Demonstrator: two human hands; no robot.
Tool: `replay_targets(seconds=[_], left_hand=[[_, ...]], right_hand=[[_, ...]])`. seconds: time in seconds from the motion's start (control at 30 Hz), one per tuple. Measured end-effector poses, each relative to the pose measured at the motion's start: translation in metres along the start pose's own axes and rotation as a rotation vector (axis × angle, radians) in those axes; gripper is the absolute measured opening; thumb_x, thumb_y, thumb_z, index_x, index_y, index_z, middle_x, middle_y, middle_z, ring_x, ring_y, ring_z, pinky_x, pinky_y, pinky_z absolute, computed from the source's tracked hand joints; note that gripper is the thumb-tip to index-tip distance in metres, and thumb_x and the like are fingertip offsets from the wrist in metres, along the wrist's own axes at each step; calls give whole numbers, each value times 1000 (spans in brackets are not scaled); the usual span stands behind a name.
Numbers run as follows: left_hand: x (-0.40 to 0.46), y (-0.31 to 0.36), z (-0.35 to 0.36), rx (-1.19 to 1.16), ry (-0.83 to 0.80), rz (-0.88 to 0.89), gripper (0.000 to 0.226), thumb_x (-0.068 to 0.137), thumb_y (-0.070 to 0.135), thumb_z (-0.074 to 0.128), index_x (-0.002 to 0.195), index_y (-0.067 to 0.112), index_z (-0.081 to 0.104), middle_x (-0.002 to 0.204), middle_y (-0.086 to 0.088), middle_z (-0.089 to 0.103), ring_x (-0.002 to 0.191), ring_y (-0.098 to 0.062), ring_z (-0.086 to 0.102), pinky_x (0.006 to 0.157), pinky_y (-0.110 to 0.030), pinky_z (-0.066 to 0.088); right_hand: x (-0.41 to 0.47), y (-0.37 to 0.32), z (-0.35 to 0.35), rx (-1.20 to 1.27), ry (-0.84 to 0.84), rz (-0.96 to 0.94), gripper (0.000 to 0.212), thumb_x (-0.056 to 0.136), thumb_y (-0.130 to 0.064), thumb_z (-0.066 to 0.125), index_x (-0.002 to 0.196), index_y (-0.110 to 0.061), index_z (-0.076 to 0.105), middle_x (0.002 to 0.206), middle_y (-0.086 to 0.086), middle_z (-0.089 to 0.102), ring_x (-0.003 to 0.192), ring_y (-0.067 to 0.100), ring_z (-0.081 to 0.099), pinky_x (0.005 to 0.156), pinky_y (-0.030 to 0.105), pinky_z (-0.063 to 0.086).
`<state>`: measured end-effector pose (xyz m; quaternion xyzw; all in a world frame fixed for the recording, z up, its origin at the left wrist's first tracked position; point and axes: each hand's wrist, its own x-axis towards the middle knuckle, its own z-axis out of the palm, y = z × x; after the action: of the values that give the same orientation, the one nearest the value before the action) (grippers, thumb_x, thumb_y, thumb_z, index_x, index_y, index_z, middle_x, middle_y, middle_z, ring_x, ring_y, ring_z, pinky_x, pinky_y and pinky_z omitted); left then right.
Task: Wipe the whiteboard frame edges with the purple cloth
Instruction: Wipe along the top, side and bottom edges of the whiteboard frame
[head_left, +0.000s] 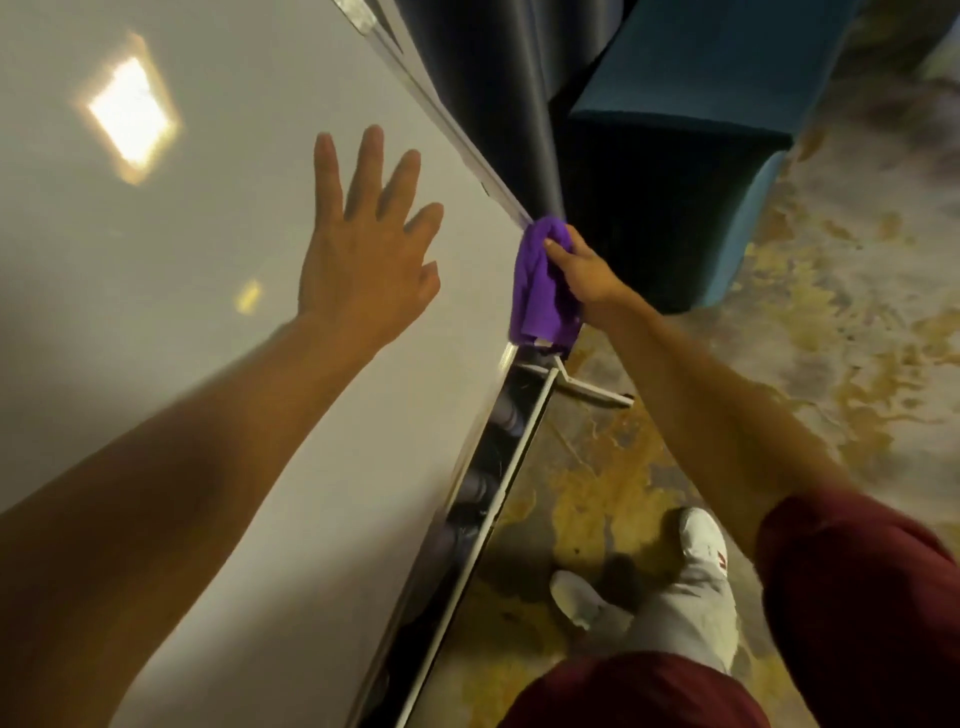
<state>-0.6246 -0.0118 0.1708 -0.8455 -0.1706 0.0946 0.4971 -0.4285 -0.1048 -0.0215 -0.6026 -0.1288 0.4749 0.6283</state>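
The whiteboard (156, 291) fills the left half of the view, glossy white with a bright light reflection. Its thin metal frame edge (457, 130) runs diagonally from top centre down to the lower corner. My right hand (582, 270) is shut on the purple cloth (537, 291) and presses it against the frame edge near the board's lower right corner. The cloth hangs down over that corner. My left hand (363, 244) lies flat on the board face with fingers spread, left of the cloth.
A marker tray (498, 457) with dark markers runs along the board's bottom edge. Dark curtains (493, 104) hang behind the board. A teal upholstered seat (701, 130) stands close to the right. Patterned carpet (831, 364), a white stand foot (597, 389) and my white shoes (696, 540) are below.
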Motion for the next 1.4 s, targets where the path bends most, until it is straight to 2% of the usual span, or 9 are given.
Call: replay_targets(seconds=[0.1,0.2,0.3,0.43,0.53,0.83,0.97,1.17,1.4], left_hand=[[0,-3,-1,-10,-5,5,87,96,77,9,169,30,6,177,-15,-5,162,-47,3,129,-68,13],[-1,-2,-3,-29,3,-10,86,97,77,13,168,30,9,177,-15,-3,162,-48,3,128,-69,13],[-1,1,-5,-39,26,-9,85,98,76,15,168,30,12,177,-15,0,162,-47,5,128,-68,13],[-3,2,-6,-34,38,-18,85,97,76,14,168,30,13,177,-15,2,162,-47,7,129,-68,15],[-3,1,-5,-50,33,-18,85,97,77,15,168,30,11,177,-15,1,162,-47,5,129,-68,15],[-2,-3,-3,-60,22,-6,86,96,78,16,168,30,13,178,-14,0,162,-47,5,129,-69,13],[2,-5,0,-62,-15,14,86,97,77,16,169,30,9,177,-16,-5,162,-48,1,128,-69,9],[13,-11,2,-45,-36,25,86,97,76,13,169,29,5,177,-16,-9,162,-48,-2,129,-68,8],[9,3,-5,-40,-27,-38,84,97,73,12,169,28,8,177,-17,-7,162,-49,-2,128,-70,9]], right_hand=[[-12,23,26,540,74,79,29,101,-31,55,130,-30,53,120,13,64,108,32,65,83,44,61],[-13,28,45,690,193,52,18,100,-28,55,116,-35,60,116,14,66,103,33,67,82,45,61],[-17,27,52,670,289,43,13,101,-30,53,111,-37,59,112,11,68,99,31,69,75,41,62],[-27,37,66,537,402,-32,34,105,-25,46,138,-35,51,114,5,65,102,27,67,86,40,60],[-37,46,82,451,457,-100,40,107,-24,43,146,-30,44,108,-4,65,94,17,66,74,28,55],[-52,58,91,400,400,-58,41,106,-36,42,147,-33,38,105,-2,66,88,16,66,70,26,55],[-21,17,68,346,373,-71,40,107,-32,41,147,-35,38,121,6,61,102,25,66,89,40,59],[-8,-5,51,409,321,13,44,105,-28,46,145,-45,40,120,5,60,108,31,65,93,49,57],[-31,23,59,485,324,23,44,106,-26,45,142,-51,39,111,-4,63,93,18,66,76,30,59]])
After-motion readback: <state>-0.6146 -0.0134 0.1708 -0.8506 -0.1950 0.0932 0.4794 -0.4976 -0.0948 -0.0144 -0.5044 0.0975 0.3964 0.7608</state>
